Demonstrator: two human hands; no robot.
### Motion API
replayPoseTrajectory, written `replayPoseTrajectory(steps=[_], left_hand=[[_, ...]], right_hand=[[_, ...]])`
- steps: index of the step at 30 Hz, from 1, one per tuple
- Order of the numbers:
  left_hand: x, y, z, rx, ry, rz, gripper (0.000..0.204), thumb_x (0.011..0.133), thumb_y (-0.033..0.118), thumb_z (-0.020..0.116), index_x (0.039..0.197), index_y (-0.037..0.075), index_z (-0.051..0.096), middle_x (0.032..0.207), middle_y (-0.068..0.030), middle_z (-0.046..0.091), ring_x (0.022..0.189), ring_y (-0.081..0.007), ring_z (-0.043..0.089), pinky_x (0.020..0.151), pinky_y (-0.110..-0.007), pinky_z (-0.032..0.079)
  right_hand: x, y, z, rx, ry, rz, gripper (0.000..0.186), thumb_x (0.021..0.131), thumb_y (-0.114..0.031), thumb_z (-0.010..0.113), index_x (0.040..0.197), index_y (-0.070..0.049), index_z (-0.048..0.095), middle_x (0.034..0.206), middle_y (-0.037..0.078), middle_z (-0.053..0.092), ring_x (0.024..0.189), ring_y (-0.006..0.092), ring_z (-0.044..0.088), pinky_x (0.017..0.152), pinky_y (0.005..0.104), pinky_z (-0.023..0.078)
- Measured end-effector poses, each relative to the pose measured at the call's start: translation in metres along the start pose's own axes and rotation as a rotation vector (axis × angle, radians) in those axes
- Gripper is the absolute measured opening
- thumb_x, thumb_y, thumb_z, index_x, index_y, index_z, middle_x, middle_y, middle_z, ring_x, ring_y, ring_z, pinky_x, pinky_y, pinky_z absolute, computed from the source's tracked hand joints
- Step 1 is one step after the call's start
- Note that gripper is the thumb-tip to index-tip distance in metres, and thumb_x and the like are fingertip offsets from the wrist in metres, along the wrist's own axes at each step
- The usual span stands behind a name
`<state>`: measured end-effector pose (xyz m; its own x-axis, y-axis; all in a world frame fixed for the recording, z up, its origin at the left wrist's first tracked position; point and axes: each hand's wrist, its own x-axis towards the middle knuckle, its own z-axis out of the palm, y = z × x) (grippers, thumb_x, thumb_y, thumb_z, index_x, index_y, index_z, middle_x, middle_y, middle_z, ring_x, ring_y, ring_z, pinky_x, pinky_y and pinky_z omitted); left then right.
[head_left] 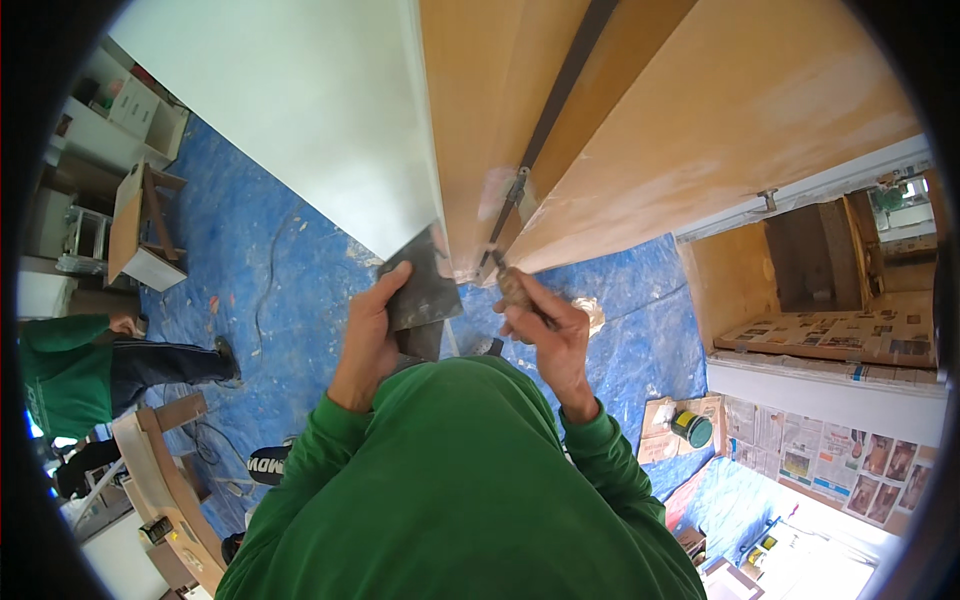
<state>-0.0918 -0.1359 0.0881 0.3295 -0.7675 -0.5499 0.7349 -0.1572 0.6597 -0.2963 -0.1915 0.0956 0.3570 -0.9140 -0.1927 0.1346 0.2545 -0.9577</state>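
Observation:
My left hand (pixel 372 335) is closed on the edge of a dark grey flat plate (pixel 428 290), thumb lying on top. The plate's upper corner comes up beside the bottom edge of a white panel (pixel 290 90). My right hand (pixel 562 335) is wrapped round a small hand tool (pixel 512 288) with a worn, stained handle. Its narrow tip points toward the lower end of a brown wooden panel (pixel 475 120); I cannot tell whether it touches. Along that panel runs a dark strip (pixel 565 100), with a small metal fitting (pixel 518 185) near its lower end.
Blue sheeting (pixel 225 210) covers the floor. A person in green (pixel 75 375) is at the left, near wooden furniture (pixel 145 225). At the right are an open wooden cabinet (pixel 735 285) and a green-topped can (pixel 692 428) on cardboard. A cable (pixel 265 285) crosses the sheeting.

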Motion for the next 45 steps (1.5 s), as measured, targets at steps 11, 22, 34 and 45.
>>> replayPoseTrajectory(steps=[11,22,34,45], left_hand=[[-0.007,0.012,0.023,0.029,-0.102,0.016,0.032,0.092,0.023,0.065,0.115,0.001,0.062,0.104,-0.0085,0.069,0.09,-0.0171,0.067,0.082,-0.031,0.053],[-0.034,0.025,-0.04,0.071,0.151,0.186,0.027,0.095,0.023,0.062,0.115,0.005,0.061,0.1,-0.0034,0.068,0.085,-0.0137,0.066,0.075,-0.029,0.053],[-0.043,0.024,-0.071,0.051,0.183,0.209,0.027,0.095,0.022,0.061,0.115,0.003,0.062,0.102,-0.0074,0.069,0.088,-0.0169,0.068,0.077,-0.031,0.055],[-0.037,0.027,-0.059,0.129,0.168,0.148,0.028,0.094,0.023,0.062,0.116,0.005,0.063,0.1,-0.0046,0.069,0.085,-0.015,0.067,0.076,-0.03,0.054]], right_hand=[[0.008,0.029,-0.023,-0.463,0.012,-0.404,0.04,0.082,0.006,0.068,0.121,0.0,0.065,0.112,0.01,0.066,0.09,0.015,0.063,0.076,0.0249,0.051],[0.075,0.065,0.027,-0.404,0.38,-0.52,0.047,0.085,0.0,0.059,0.131,-0.008,0.059,0.108,0.014,0.058,0.094,0.0258,0.058,0.078,0.0358,0.05],[0.085,0.066,0.04,-0.368,0.404,-0.595,0.045,0.087,-0.002,0.062,0.131,-0.009,0.06,0.112,0.013,0.057,0.093,0.023,0.057,0.08,0.0336,0.049],[0.066,0.081,0.026,-0.415,0.381,-0.458,0.045,0.085,-0.001,0.063,0.129,-0.009,0.062,0.109,0.012,0.059,0.087,0.0184,0.058,0.07,0.0289,0.049]])
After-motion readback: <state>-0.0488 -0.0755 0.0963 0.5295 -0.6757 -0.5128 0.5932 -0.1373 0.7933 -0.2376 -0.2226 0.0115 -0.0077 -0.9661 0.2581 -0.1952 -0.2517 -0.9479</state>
